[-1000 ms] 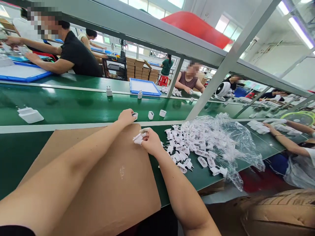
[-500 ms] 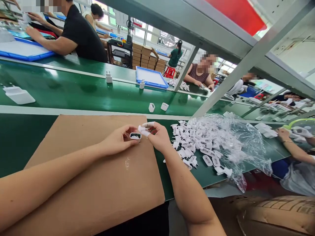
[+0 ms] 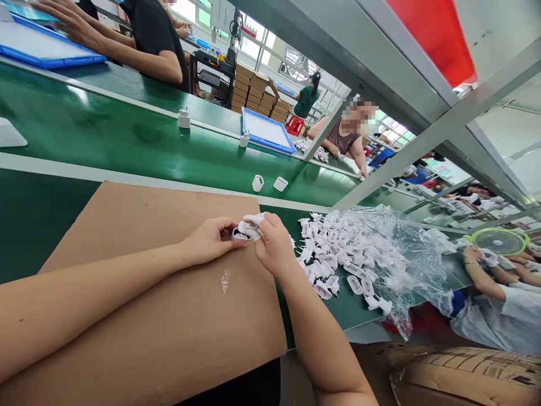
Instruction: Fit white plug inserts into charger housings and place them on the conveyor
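Observation:
My left hand (image 3: 207,241) is closed around a white charger housing (image 3: 240,237), whose open end faces up and toward me. White finger cots cover the thumb and fingertips of my right hand (image 3: 274,241), which are pinched together right at that opening. Whether a small part sits between those fingertips is hidden. Both hands are over a brown cardboard sheet (image 3: 181,321) on the green bench. To the right of my right hand lies a pile of white plug caps (image 3: 333,242) with pins, partly on clear plastic film (image 3: 416,265).
Beyond the cardboard, two white housings (image 3: 280,184) and two pinned chargers (image 3: 183,117) stand on the green conveyor belt (image 3: 139,141). A blue-rimmed tray (image 3: 270,132) lies farther back. A metal post (image 3: 380,169) rises at right. Co-workers sit across and to the right.
My right fingertips have moved left and down onto the housing's opening, now covering part of it. My left hand keeps its hold. The view has shifted slightly.

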`<state>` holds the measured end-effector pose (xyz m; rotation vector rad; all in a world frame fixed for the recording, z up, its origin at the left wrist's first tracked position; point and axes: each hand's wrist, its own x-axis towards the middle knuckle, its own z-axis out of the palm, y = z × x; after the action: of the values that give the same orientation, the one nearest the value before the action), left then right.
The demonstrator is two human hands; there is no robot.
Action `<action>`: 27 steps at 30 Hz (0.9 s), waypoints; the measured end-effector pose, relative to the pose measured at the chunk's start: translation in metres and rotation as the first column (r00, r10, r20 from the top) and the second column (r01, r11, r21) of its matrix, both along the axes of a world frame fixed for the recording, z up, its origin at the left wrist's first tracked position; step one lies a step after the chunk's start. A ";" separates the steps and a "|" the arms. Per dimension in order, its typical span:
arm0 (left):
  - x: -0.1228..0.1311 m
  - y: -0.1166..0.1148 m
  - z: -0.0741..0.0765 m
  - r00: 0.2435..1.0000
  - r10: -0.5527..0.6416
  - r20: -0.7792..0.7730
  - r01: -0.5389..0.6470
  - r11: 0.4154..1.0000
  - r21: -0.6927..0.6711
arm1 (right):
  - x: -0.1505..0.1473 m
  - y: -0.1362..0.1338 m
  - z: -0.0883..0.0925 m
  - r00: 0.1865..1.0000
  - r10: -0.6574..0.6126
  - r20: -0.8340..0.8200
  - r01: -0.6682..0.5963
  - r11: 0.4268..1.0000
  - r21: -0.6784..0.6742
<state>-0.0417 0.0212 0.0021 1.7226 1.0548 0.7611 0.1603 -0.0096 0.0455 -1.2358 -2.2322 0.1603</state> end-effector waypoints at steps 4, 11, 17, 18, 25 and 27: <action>-0.001 0.001 -0.003 1.000 -0.004 0.018 0.003 1.000 0.017 | -0.001 0.002 -0.005 0.999 0.041 0.030 -0.042 0.999 0.017; 0.000 0.001 -0.003 0.999 -0.017 0.042 0.015 0.999 0.047 | -0.005 0.004 -0.007 0.997 0.066 0.044 -0.068 0.997 0.028; 0.001 0.002 -0.003 0.999 -0.020 0.050 0.017 0.998 0.059 | -0.005 0.003 -0.008 0.998 0.064 0.001 -0.064 0.996 0.069; 0.001 0.002 -0.004 0.998 -0.017 0.055 0.014 0.998 0.060 | -0.005 0.003 -0.008 0.998 0.065 0.006 -0.065 0.996 0.057; 0.000 0.000 -0.007 0.999 -0.012 0.033 0.007 0.992 0.122 | -0.011 0.005 -0.007 0.998 0.025 0.063 -0.026 1.000 0.014; 0.000 -0.004 -0.007 0.999 -0.004 -0.038 0.013 0.972 0.234 | -0.015 0.004 -0.005 0.996 -0.029 0.089 0.029 1.000 0.004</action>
<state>-0.0421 0.0172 -0.0051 1.9468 1.0144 0.8796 0.1456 -0.0060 0.0408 -1.2960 -2.2882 0.0925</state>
